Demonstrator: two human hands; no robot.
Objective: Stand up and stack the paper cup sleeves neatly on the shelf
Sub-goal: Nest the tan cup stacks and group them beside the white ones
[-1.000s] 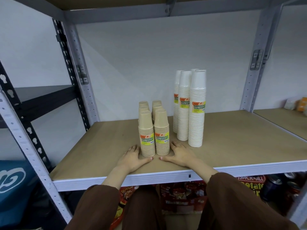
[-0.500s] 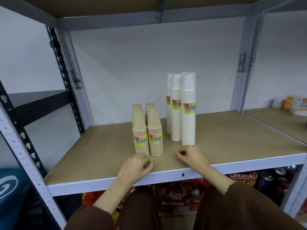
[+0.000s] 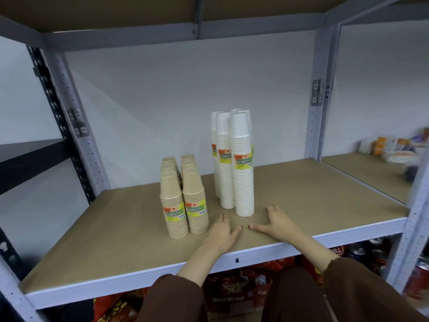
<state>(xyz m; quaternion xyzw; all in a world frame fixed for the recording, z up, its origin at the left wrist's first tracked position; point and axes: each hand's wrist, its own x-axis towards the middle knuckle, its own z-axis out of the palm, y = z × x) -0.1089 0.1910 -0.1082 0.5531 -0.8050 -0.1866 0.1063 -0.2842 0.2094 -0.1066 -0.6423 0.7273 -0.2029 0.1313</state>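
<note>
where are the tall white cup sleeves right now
In the head view the tall white cup sleeves stand upright mid-shelf, just right of the shorter brown cup sleeves and just behind the right hand.

Bare shelf [image 3: 325, 201] right of white cups [image 3: 242, 182]

Brown cup sleeves [image 3: 183, 201] — short stacks, upright, two rows packed touching, labels facing front — stand near the front of the shelf [image 3: 313, 194]. White cup sleeves [image 3: 234, 163] — taller, upright, clustered touching — stand just beside them on the right.
</note>
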